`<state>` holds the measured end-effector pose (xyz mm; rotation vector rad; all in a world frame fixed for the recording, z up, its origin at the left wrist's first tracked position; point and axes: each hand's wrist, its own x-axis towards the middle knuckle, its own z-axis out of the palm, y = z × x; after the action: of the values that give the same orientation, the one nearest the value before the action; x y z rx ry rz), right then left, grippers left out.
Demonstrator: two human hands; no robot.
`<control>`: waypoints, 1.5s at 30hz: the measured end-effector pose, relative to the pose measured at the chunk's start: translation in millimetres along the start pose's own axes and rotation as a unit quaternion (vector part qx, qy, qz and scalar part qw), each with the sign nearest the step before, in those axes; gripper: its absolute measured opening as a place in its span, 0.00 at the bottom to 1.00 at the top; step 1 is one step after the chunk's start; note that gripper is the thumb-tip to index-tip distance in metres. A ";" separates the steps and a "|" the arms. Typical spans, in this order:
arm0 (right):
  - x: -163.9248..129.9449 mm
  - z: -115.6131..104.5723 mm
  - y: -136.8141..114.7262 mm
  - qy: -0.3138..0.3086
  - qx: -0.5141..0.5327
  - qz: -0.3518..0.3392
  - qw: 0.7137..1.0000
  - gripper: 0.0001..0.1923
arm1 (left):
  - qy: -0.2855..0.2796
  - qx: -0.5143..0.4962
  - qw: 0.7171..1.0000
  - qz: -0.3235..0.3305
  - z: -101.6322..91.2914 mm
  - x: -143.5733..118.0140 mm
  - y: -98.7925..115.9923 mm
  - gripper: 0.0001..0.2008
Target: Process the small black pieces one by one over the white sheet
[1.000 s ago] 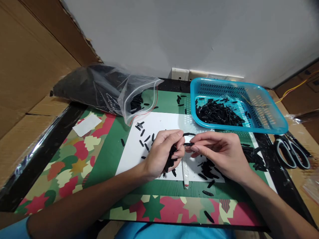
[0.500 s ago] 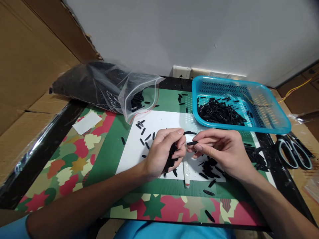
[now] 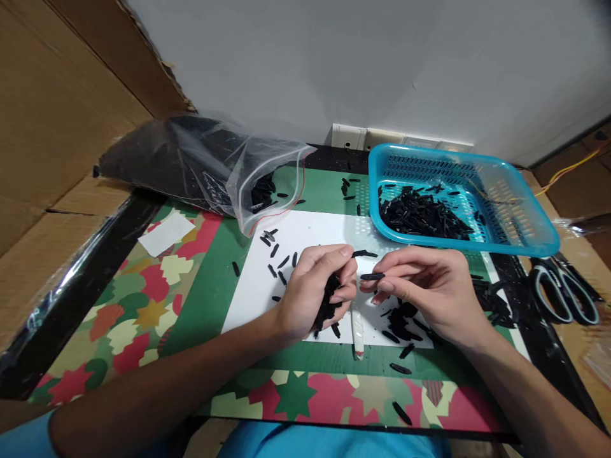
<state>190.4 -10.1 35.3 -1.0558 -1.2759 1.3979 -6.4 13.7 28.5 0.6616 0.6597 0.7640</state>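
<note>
Black piece (image 3: 372,276) pinched in your right hand (image 3: 424,289), a bundle of them clenched in your left hand (image 3: 312,292).

Your right fingertips grip one small black piece, holding it level just beside your left thumb, above the white sheet (image 3: 310,232) on the surface. Your left hand curls tight around a bunch of black pieces (image 3: 327,305). More pieces lie loose under your right palm, a blue basket (image 3: 525,235) of them sits beyond that hand, scissors (image 3: 566,289) off to its right, and an open plastic bag (image 3: 214,168) lies beyond your left hand.
</note>
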 end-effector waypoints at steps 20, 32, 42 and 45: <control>1.0 4.5 1.3 -0.023 0.102 0.010 0.994 0.05 | 0.009 -0.009 1.000 -0.005 0.8 0.4 0.1 0.20; 1.2 0.8 6.9 -0.026 0.107 0.013 0.994 0.04 | 0.008 -0.019 1.000 0.007 2.8 -0.5 1.2 0.20; 0.4 -0.2 10.4 -0.028 0.128 0.016 0.991 0.04 | 0.020 -0.010 1.000 -0.001 3.0 -0.1 0.9 0.20; 0.5 -0.6 11.4 -0.027 0.130 0.015 0.991 0.05 | 0.024 -0.004 1.000 0.000 3.3 -0.4 1.3 0.21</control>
<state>189.9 -9.7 23.9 -0.8671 -1.0844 1.5774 -4.6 13.2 31.6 0.6374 0.7006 0.7848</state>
